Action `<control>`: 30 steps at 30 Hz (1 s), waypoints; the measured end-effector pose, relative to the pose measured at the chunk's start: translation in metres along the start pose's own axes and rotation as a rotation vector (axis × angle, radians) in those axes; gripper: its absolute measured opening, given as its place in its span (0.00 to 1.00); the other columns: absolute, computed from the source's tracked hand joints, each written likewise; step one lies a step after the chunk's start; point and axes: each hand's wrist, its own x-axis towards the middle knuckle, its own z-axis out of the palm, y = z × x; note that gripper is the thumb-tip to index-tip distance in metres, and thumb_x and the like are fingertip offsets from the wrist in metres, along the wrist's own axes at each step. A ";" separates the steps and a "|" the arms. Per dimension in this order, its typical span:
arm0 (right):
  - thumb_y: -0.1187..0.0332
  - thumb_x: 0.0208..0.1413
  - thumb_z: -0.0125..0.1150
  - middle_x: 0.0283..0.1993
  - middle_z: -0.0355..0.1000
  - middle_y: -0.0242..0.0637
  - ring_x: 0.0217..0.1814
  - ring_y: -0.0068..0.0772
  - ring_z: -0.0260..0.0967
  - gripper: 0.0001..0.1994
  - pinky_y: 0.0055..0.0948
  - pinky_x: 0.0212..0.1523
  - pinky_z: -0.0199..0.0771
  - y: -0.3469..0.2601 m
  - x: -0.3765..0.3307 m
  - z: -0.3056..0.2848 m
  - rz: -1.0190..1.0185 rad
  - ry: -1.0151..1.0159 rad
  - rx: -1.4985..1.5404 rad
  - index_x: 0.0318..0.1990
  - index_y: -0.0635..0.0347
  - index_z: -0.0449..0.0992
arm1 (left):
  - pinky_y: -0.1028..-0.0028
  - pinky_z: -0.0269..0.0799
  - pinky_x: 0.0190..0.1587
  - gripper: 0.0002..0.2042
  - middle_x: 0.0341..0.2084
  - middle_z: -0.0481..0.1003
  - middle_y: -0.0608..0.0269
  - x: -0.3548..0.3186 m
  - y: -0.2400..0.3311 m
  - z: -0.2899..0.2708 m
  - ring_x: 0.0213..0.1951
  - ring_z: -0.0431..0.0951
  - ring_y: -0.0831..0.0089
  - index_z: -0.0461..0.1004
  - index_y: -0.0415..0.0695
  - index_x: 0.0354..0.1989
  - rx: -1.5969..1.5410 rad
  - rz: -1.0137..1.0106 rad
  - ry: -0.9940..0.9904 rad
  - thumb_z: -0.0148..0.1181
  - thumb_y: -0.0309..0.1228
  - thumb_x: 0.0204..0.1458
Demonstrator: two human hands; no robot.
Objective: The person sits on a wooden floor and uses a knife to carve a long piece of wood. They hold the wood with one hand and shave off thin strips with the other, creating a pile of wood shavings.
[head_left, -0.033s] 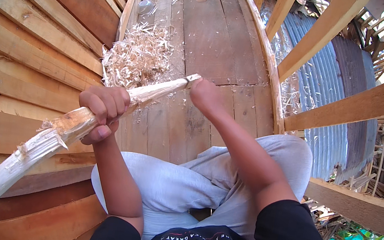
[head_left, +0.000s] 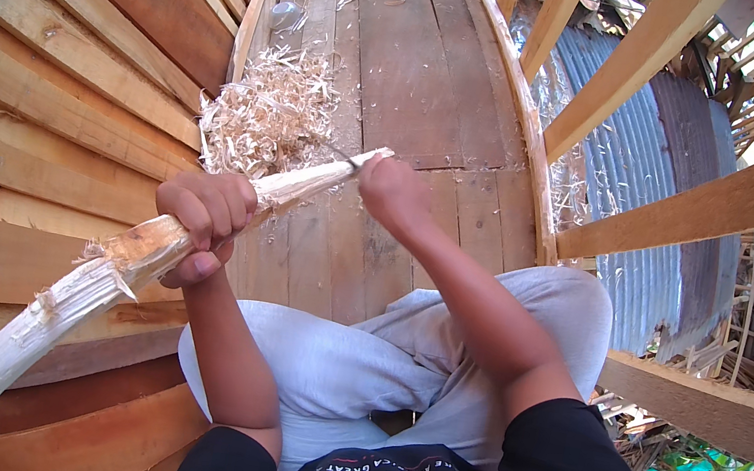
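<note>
My left hand (head_left: 203, 221) is wrapped round a long pale peeled wooden pole (head_left: 301, 183), its thumb underneath. The pole slants from the lower left, where it is thicker and bends, up to a narrow end near the middle. Rough torn fibres stand out on it below my left hand. My right hand (head_left: 392, 193) is closed at the narrow end. From this fist a thin dark knife blade (head_left: 346, 159) sticks out to the left across the pole, touching or just above it. The fingers hide the knife's handle.
A heap of curled wood shavings (head_left: 269, 108) lies on the plank floor (head_left: 417, 53) behind the pole, near a clear round container (head_left: 285, 16). Boards (head_left: 45, 130) line the left side. Wooden rails (head_left: 635, 64) and corrugated metal sheets (head_left: 636, 179) are at the right. My crossed legs (head_left: 327, 357) are below.
My right hand has shifted slightly left along the pole, away from its tip. More of the knife blade now shows across the wood. My left hand stays almost in place.
</note>
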 end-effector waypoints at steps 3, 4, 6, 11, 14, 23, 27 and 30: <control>0.58 0.60 0.37 0.39 0.76 0.52 0.44 0.56 0.74 0.22 0.50 0.45 0.72 0.007 0.010 0.017 -0.103 0.073 0.018 0.36 0.62 0.79 | 0.72 0.59 0.25 0.11 0.10 0.62 0.70 0.001 0.000 0.003 0.15 0.60 0.73 0.62 0.48 0.16 -0.007 -0.016 0.012 0.63 0.28 0.32; 0.56 0.61 0.35 0.39 0.76 0.53 0.44 0.57 0.73 0.24 0.50 0.47 0.71 0.041 0.034 0.025 0.014 0.039 0.071 0.36 0.62 0.79 | 0.73 0.59 0.25 0.11 0.10 0.62 0.70 0.001 -0.002 0.006 0.14 0.60 0.73 0.62 0.48 0.16 -0.018 -0.022 0.012 0.63 0.28 0.32; 0.57 0.61 0.34 0.40 0.76 0.54 0.44 0.58 0.73 0.24 0.51 0.47 0.71 0.035 0.033 0.026 0.072 0.033 0.082 0.36 0.62 0.79 | 0.73 0.59 0.25 0.11 0.10 0.62 0.70 0.007 -0.002 0.001 0.14 0.60 0.73 0.62 0.48 0.16 -0.008 -0.008 -0.002 0.63 0.28 0.32; 0.57 0.62 0.34 0.36 0.74 0.59 0.41 0.64 0.72 0.27 0.55 0.47 0.68 0.014 0.018 0.024 -0.018 0.111 0.137 0.29 0.68 0.78 | 0.72 0.60 0.25 0.11 0.09 0.62 0.70 -0.003 0.003 -0.003 0.14 0.60 0.74 0.62 0.48 0.16 -0.013 -0.009 0.029 0.63 0.28 0.32; 0.58 0.62 0.33 0.38 0.74 0.59 0.42 0.63 0.72 0.26 0.55 0.46 0.69 0.042 0.036 0.036 0.033 0.114 0.076 0.33 0.68 0.78 | 0.72 0.60 0.25 0.12 0.10 0.62 0.70 0.002 -0.001 -0.006 0.14 0.60 0.74 0.62 0.48 0.16 -0.018 -0.002 0.015 0.62 0.28 0.31; 0.55 0.63 0.31 0.41 0.73 0.62 0.46 0.65 0.70 0.29 0.54 0.50 0.67 0.009 0.010 0.012 0.042 -0.022 0.073 0.35 0.69 0.78 | 0.71 0.59 0.26 0.11 0.10 0.61 0.69 -0.002 0.004 -0.001 0.15 0.59 0.73 0.61 0.47 0.17 0.013 0.007 0.081 0.61 0.28 0.33; 0.53 0.64 0.30 0.42 0.72 0.64 0.49 0.64 0.69 0.30 0.53 0.52 0.67 0.029 0.023 0.026 0.071 0.040 0.085 0.36 0.70 0.78 | 0.71 0.59 0.28 0.10 0.12 0.59 0.68 -0.007 0.007 -0.002 0.16 0.57 0.74 0.60 0.46 0.19 0.021 -0.012 0.141 0.58 0.29 0.35; 0.52 0.64 0.31 0.42 0.72 0.65 0.49 0.63 0.69 0.30 0.52 0.52 0.67 0.044 0.044 0.019 -0.001 -0.037 0.043 0.37 0.70 0.78 | 0.71 0.58 0.31 0.10 0.14 0.58 0.67 -0.005 0.014 0.002 0.19 0.57 0.75 0.59 0.46 0.22 0.083 -0.007 0.276 0.56 0.29 0.38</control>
